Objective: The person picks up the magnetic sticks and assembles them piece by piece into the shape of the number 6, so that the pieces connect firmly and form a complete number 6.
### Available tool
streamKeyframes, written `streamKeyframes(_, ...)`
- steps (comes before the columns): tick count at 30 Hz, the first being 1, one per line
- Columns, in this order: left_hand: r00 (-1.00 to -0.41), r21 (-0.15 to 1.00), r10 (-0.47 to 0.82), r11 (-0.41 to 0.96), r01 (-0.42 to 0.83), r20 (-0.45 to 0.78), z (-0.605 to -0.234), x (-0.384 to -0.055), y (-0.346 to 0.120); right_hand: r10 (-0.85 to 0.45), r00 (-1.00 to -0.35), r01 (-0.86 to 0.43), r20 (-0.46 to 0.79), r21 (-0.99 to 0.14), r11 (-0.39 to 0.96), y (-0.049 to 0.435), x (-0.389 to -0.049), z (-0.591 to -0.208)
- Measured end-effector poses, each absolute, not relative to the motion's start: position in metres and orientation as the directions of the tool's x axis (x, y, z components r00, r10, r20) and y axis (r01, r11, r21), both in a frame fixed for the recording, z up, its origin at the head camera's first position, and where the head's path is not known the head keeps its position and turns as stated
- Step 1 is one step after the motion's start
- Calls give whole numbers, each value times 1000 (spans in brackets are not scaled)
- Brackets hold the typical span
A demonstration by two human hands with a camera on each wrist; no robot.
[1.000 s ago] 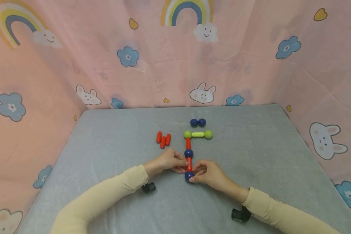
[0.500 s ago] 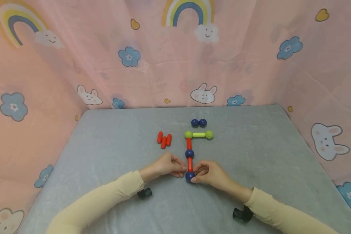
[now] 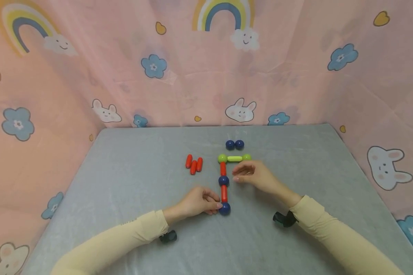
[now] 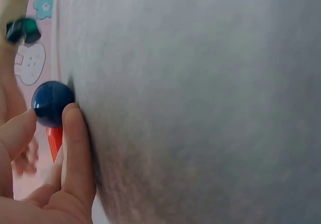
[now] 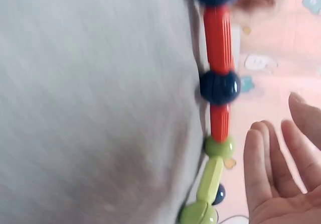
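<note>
A chain of magnetic balls and rods lies on the table. Its near end is a dark blue ball (image 3: pixel 225 208), which my left hand (image 3: pixel 200 201) pinches between thumb and fingertip. From there run a red rod (image 3: pixel 224 193), a second blue ball (image 3: pixel 223 180), another red rod (image 3: pixel 223 169) and a green ball (image 3: pixel 222 158). A light green rod (image 3: pixel 234 158) turns right to a second green ball (image 3: pixel 246 157), partly behind my right hand (image 3: pixel 256 176). That hand is held beside the chain with fingers loosely bent, holding nothing; the right wrist view shows a gap between fingers and chain.
Three loose red rods (image 3: pixel 193 167) lie left of the chain. Two blue balls (image 3: pixel 234 144) sit side by side behind it. The grey table (image 3: pixel 141 160) ends at a pink patterned curtain (image 3: pixel 192 91) at the back and sides.
My right hand has let go of the near blue ball and moved away from me, up along the chain. My left hand has slid from the near red rod to that ball.
</note>
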State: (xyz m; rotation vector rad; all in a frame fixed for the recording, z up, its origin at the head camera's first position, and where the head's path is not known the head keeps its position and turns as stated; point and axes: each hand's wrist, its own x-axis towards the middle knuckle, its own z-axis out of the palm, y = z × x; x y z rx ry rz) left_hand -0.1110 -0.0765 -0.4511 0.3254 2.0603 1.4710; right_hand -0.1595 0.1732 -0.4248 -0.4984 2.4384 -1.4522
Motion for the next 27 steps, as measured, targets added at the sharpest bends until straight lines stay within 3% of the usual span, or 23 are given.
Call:
streamKeyframes(12,-829,915,502,402,-30,-247,-455,-102,-74,-498,-867,-294,2,-809,509,144,-214,-418)
streamKeyframes(27,-854,890,489,450,73,-177,-457,-96,-72,-616,-783,-341,-85,-770,540,105,-260,-418)
